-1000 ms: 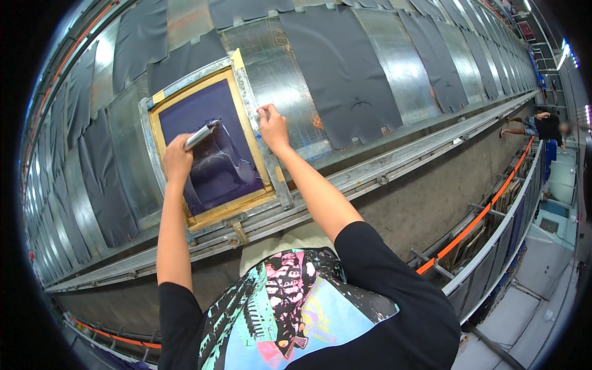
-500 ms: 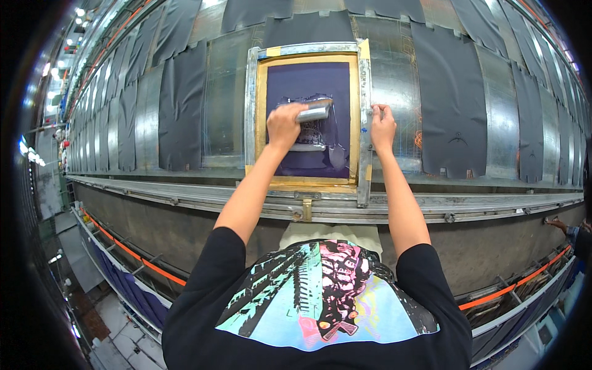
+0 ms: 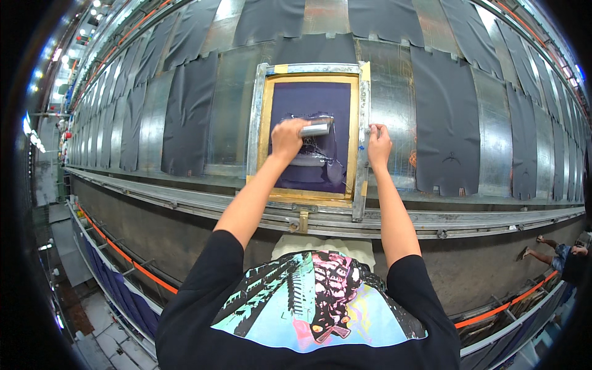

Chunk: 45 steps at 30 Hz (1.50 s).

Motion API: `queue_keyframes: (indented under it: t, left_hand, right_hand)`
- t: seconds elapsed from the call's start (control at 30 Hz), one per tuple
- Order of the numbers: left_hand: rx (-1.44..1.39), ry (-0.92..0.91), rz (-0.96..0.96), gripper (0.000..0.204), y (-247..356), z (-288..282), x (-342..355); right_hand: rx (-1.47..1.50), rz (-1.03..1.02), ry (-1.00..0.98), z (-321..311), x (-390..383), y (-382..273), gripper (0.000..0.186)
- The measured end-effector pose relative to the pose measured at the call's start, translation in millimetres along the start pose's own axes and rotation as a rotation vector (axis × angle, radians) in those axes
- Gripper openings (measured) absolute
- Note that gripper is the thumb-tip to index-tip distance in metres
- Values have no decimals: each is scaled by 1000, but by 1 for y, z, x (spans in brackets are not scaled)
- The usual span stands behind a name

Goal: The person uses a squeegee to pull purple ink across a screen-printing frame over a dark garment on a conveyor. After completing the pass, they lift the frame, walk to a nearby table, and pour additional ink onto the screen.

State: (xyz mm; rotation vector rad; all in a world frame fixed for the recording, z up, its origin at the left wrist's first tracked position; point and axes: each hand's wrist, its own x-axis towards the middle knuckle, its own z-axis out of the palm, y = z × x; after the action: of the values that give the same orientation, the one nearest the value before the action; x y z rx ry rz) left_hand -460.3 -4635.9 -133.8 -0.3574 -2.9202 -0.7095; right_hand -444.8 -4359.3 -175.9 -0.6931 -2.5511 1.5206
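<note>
A screen-printing frame with metal bars, a yellow border and dark purple mesh lies on the long printing table. My left hand is closed round a metal squeegee bar, held over wet dark ink in the middle of the screen, its lower edge partly hidden. My right hand has its fingers curled at the frame's right bar, pinching its edge.
Dark fabric panels alternate with bare metal strips along the table. A metal rail runs along the near edge. Orange-edged racks stand behind me. A co-worker is at the right.
The view has swung round from its angle a second ago and since shifted slightly, bringing the frame lower in the picture. My left hand still holds the squeegee; my right stays at the frame.
</note>
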Motion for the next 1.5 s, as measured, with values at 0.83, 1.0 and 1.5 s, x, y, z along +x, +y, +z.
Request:
queue_keyframes:
  t: [0.83,1.0,1.5]
  left_hand:
    - [-71,-23,20,46,34,0,-170]
    - [-12,-71,8,47,41,22,-165]
    - [112,-76,165,51,20,27,-207]
  right_hand:
    - [66,-50,-39,6,-9,11,27]
    - [130,-127,29,10,-2,53,24]
    - [-16,-40,62,23,9,68,24]
